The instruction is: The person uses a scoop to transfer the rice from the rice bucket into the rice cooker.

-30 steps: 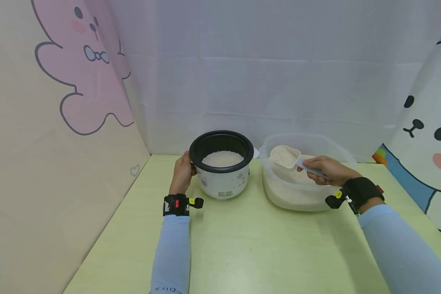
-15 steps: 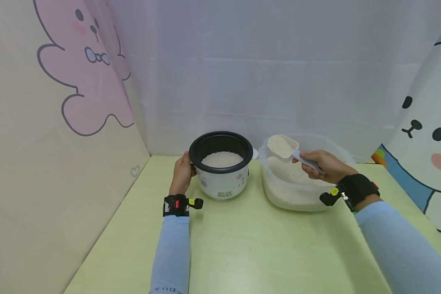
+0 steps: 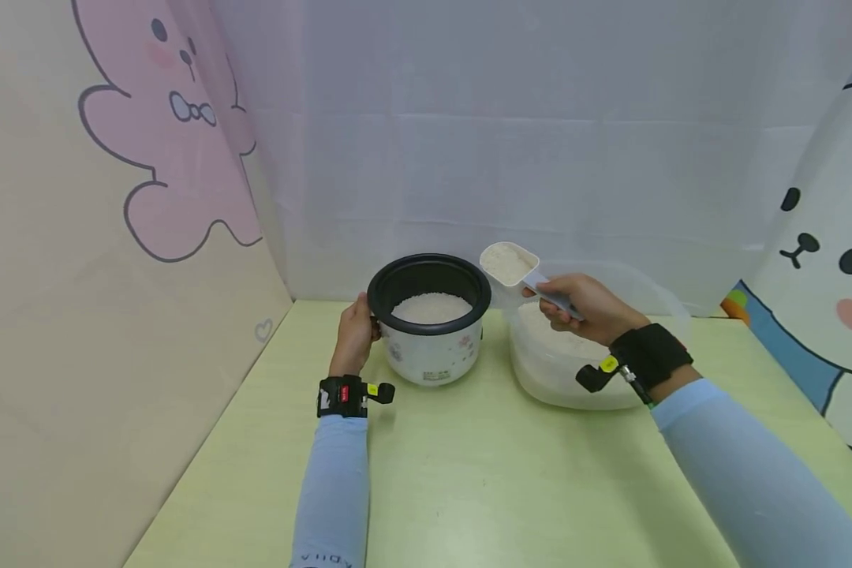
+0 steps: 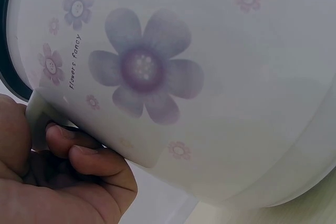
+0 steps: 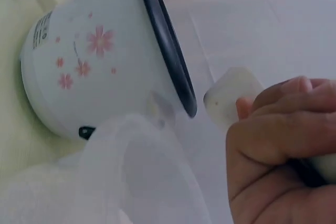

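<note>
A white rice cooker [image 3: 433,355] with a flower print and black rim stands on the table, lidless, with rice [image 3: 433,308] inside. My left hand [image 3: 353,338] grips its left side handle; the left wrist view shows the curled fingers [image 4: 100,161] at that handle. With my right hand [image 3: 588,308] I hold a white measuring scoop [image 3: 532,278] by its handle. The scoop is heaped with white grains and hangs above the gap between the cooker and a translucent plastic tub [image 3: 561,386]. White grains fill much of that tub.
The pale green tabletop [image 3: 468,473] stretches in front of the cooker and tub. A white curtain [image 3: 504,173] hangs close behind them. Printed cartoon sheets [image 3: 184,173] line the left and right sides.
My right hand has lifted the filled scoop out of the tub and carried it left and up, close to the cooker's rim. The left hand and cooker have stayed put.
</note>
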Available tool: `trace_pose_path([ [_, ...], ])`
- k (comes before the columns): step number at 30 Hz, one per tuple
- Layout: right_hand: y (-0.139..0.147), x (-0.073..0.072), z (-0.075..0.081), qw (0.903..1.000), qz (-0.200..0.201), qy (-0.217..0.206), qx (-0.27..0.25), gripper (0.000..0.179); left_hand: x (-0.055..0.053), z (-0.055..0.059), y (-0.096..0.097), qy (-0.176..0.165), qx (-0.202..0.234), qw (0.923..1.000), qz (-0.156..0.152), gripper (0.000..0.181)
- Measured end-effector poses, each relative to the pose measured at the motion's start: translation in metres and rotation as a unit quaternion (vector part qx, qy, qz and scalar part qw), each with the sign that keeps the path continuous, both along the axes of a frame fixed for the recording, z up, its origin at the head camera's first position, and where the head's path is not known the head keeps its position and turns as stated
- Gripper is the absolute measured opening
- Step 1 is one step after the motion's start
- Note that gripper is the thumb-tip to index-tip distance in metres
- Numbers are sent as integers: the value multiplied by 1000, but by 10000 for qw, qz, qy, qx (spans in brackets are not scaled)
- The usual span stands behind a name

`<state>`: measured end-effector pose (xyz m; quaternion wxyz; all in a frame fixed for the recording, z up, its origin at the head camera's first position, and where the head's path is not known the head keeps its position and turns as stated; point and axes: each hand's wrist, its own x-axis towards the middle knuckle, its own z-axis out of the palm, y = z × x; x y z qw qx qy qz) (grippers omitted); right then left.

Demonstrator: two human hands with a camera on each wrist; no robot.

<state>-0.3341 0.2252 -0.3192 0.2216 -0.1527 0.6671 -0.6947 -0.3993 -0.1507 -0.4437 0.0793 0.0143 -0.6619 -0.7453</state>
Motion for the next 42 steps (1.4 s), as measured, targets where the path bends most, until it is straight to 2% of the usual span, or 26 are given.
trace_pose_path([
  [7, -30, 3, 13, 9993, -226, 96, 294, 40, 0, 2, 3, 68, -79, 9999, -80, 46],
  [16, -49, -6, 13, 9957, -624, 120, 667, 32, 0, 0, 4, 99, -20, 9999, -137, 46],
  [20, -57, -9, 12, 9925, -778, 275, 906, 26, -1, -1, 4, 86, -6, 9999, -111, 46],
  [27, -74, -8, 14, 9834, -1060, 512, 1383, 35, -3, -2, 3, 18, -17, 9999, -119, 46],
  [33, -84, -12, 16, 9792, -1235, 508, 1525, 37, -3, -2, 2, -5, 24, 9999, -108, 46],
  [42, -94, -17, 15, 9701, -1383, 807, 1821, 31, -2, -2, -2, 20, 16, 9999, -122, 46],
])
